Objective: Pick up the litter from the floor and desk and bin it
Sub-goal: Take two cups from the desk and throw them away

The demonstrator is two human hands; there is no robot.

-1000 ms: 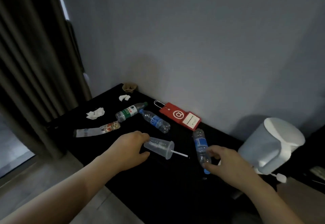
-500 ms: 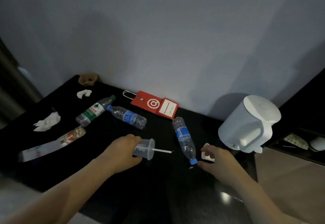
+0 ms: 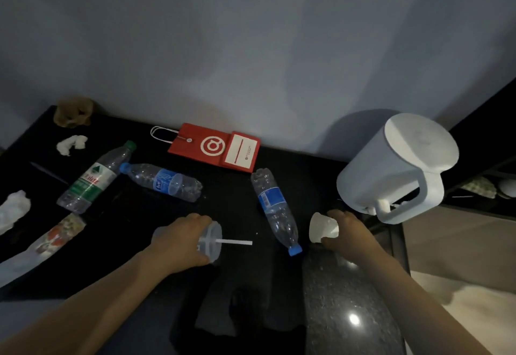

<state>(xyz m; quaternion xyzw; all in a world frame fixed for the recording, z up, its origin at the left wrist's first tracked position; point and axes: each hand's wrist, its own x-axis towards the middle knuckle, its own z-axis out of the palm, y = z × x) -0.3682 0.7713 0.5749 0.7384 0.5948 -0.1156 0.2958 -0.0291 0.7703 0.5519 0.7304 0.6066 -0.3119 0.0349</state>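
Gripping lidded plastic cup (image 3: 210, 243) in left hand (image 3: 178, 243) | right hand (image 3: 349, 236) grips small white cup (image 3: 322, 227) | risk: forearm knocks blue-capped bottle (image 3: 275, 209) off desk (image 3: 237, 192).

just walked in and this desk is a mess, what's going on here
A person is clearing litter off a dark desk. The left hand grips a clear plastic cup with a straw, and the right hand holds a small white cup. A green-label bottle, a blue-label bottle, a third bottle, tissues and a wrapper lie on the desk. A white kettle stands at the right. No bin is in view.
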